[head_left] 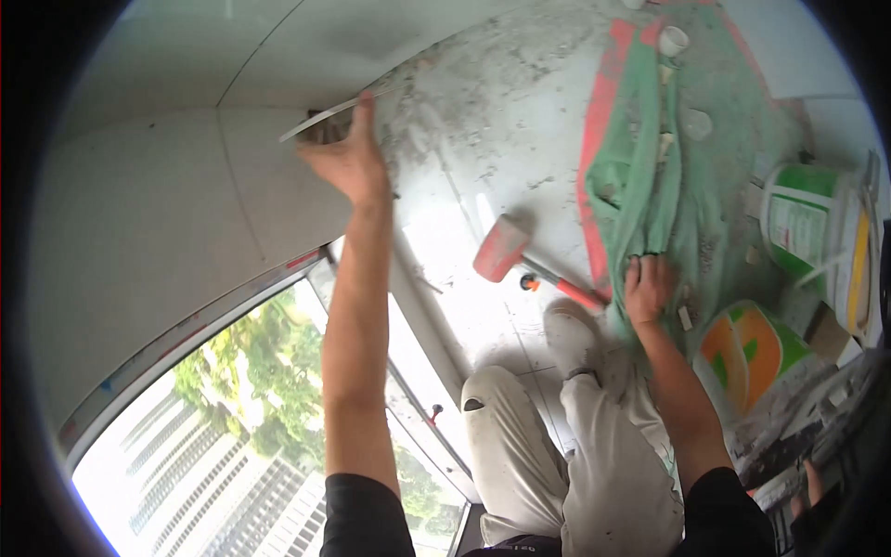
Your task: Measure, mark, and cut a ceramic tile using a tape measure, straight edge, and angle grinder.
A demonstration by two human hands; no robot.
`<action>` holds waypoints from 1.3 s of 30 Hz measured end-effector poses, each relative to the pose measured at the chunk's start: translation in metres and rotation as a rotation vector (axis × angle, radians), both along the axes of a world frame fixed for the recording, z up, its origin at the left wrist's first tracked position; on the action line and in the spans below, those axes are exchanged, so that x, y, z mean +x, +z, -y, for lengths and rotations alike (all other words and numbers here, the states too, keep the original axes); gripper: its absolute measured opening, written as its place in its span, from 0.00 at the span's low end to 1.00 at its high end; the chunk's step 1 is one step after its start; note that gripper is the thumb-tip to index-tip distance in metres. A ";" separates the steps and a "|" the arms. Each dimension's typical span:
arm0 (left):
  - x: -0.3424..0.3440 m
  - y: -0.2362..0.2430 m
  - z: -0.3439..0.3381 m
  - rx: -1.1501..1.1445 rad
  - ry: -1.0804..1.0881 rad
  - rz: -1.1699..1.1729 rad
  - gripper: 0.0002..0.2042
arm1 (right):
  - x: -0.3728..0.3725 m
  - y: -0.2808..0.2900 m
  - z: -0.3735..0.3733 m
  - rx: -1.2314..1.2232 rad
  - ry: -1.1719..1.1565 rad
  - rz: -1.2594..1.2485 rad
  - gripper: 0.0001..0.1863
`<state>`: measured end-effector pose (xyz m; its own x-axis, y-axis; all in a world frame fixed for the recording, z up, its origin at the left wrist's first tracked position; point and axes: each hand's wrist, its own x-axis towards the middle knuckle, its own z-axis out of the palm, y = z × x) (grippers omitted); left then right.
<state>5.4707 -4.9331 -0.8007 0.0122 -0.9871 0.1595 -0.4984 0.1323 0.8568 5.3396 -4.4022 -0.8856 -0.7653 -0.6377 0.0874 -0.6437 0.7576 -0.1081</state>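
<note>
"What's biggest near you?"

"A folded green cloth with pinkish-red edging (640, 186), under my right hand (651, 290); those fingers bend onto it, but I can't tell whether they grip it."

"Next?"

"A round white-and-green bucket (803, 218), well right of those fingers. Just left of them, the handle end of a dull-red-headed mallet (502, 249)."

"Your left hand (353, 165)?"

"Fingers spread wide, holding a thin, pale, flat slab (316, 123) at its edge."

green-white bucket (809, 227): rows of print on pale label panel, too small to read
green cloth (640, 176): dark marks, maybe lettering, cannot tell
dark waistband (522, 548): small pale characters, blurred
</note>
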 end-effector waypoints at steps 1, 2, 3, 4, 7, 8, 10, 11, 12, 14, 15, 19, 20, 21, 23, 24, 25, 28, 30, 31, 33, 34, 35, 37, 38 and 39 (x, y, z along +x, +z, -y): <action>0.021 0.048 -0.024 -0.045 -0.162 -0.441 0.51 | 0.004 0.001 0.021 -0.099 0.054 0.029 0.14; 0.039 0.089 -0.057 0.002 -0.195 -0.445 0.52 | 0.006 0.001 0.032 -0.150 0.071 0.021 0.14; 0.070 0.115 -0.074 -0.006 -0.192 -0.382 0.51 | 0.009 -0.005 0.045 -0.195 0.104 0.043 0.14; 0.096 0.131 -0.092 0.015 -0.192 -0.341 0.51 | 0.017 -0.009 0.051 -0.211 0.126 0.045 0.14; 0.176 0.164 -0.110 0.009 -0.123 -0.304 0.44 | 0.034 -0.012 0.078 -0.288 0.210 0.069 0.14; 0.188 0.175 -0.115 0.008 -0.064 -0.294 0.40 | 0.038 -0.014 0.077 -0.269 0.209 0.091 0.14; 0.225 0.169 -0.111 0.030 -0.030 -0.242 0.37 | 0.031 -0.017 0.075 -0.293 0.205 0.109 0.14; 0.237 0.162 -0.109 0.002 0.003 -0.192 0.36 | 0.030 -0.021 0.074 -0.279 0.206 0.118 0.14; 0.245 0.158 -0.106 -0.026 0.035 -0.144 0.36 | 0.030 -0.019 0.072 -0.287 0.218 0.098 0.14; 0.253 0.151 -0.097 -0.059 0.072 -0.074 0.37 | 0.028 -0.024 0.066 -0.290 0.231 0.089 0.14; 0.255 0.147 -0.091 -0.042 0.135 -0.066 0.39 | 0.026 -0.024 0.063 -0.278 0.223 0.087 0.14; 0.245 0.140 -0.077 -0.058 0.175 -0.061 0.41 | 0.025 -0.027 0.058 -0.307 0.216 0.088 0.13; 0.248 0.136 -0.072 -0.053 0.167 -0.054 0.41 | 0.024 -0.028 0.056 -0.303 0.207 0.094 0.13; 0.252 0.132 -0.065 -0.091 0.158 -0.036 0.40 | 0.023 -0.031 0.053 -0.276 0.208 0.098 0.13; 0.256 0.129 -0.058 -0.089 0.228 0.093 0.39 | 0.023 -0.031 0.052 -0.245 0.201 0.110 0.12; 0.258 0.127 -0.056 -0.084 0.221 0.101 0.39 | 0.025 -0.029 0.055 -0.250 0.206 0.106 0.12; 0.258 0.124 -0.053 -0.096 0.226 0.069 0.39 | 0.026 -0.026 0.057 -0.255 0.213 0.102 0.12; 0.250 0.118 -0.050 -0.091 0.198 0.002 0.39 | 0.024 -0.025 0.057 -0.261 0.217 0.094 0.12; 0.247 0.115 -0.050 -0.070 0.173 -0.027 0.39 | 0.022 -0.027 0.054 -0.248 0.215 0.109 0.11; 0.246 0.112 -0.049 -0.109 0.208 0.024 0.33 | 0.021 -0.027 0.053 -0.241 0.216 0.118 0.11; 0.247 0.109 -0.045 -0.164 0.267 0.117 0.31 | 0.021 -0.028 0.055 -0.239 0.219 0.102 0.11; 0.250 0.109 -0.043 -0.161 0.271 0.124 0.31 | 0.022 -0.028 0.056 -0.239 0.221 0.078 0.11; 0.249 0.108 -0.042 -0.128 0.241 0.075 0.34 | 0.021 -0.030 0.055 -0.232 0.225 0.079 0.11; 0.249 0.105 -0.044 -0.087 0.229 0.015 0.37 | 0.020 -0.033 0.052 -0.249 0.235 0.083 0.11; 0.254 0.104 -0.043 -0.087 0.232 0.019 0.37 | 0.020 -0.033 0.053 -0.249 0.238 0.087 0.11; 0.257 0.104 -0.038 -0.086 0.235 0.032 0.38 | 0.021 -0.032 0.055 -0.277 0.247 0.076 0.11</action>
<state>5.7281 -4.8948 -0.6966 0.2335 -0.9406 0.2464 -0.5505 0.0811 0.8309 5.3606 -4.4569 -0.9177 -0.6020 -0.7643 0.2311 -0.7858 0.5157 -0.3413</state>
